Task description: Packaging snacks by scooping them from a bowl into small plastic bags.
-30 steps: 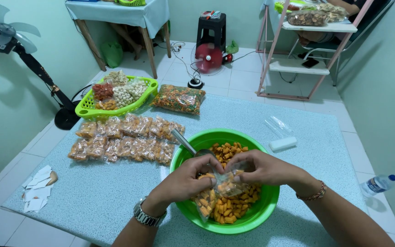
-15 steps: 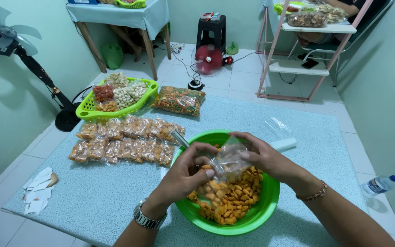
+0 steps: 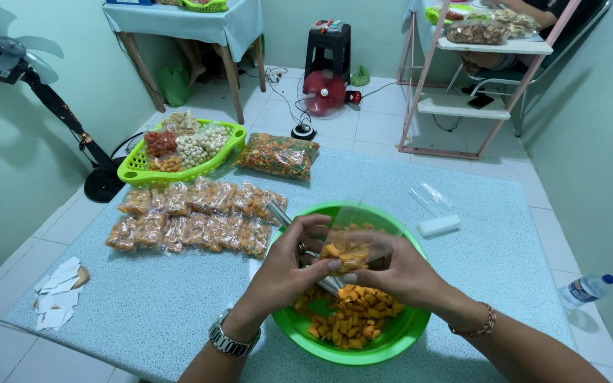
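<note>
The left hand (image 3: 289,266) pinches the near side of a small clear bag (image 3: 352,245) of orange snacks; the right hand (image 3: 391,273) cups it from beneath. The bag stands upright between both hands, mouth up, above the green bowl (image 3: 399,333) on the worktop (image 3: 150,305). Half a second ago it hung lower, gripped from the top.

The bowl (image 3: 391,340) is bright green, and the snack pieces (image 3: 352,323) in it are orange and yellow. The clear plastic bag (image 3: 355,241) shows the same orange pieces through it. The tabletop (image 3: 143,305) is pale blue-grey with fine speckles. Toward its far left corner, the basket (image 3: 136,170) is lime green. The rows of small packed bags (image 3: 193,216) look orange-brown. The large bag (image 3: 278,154) at the far edge mixes orange, red and green. The wristwatch (image 3: 225,339) is silver.
</note>
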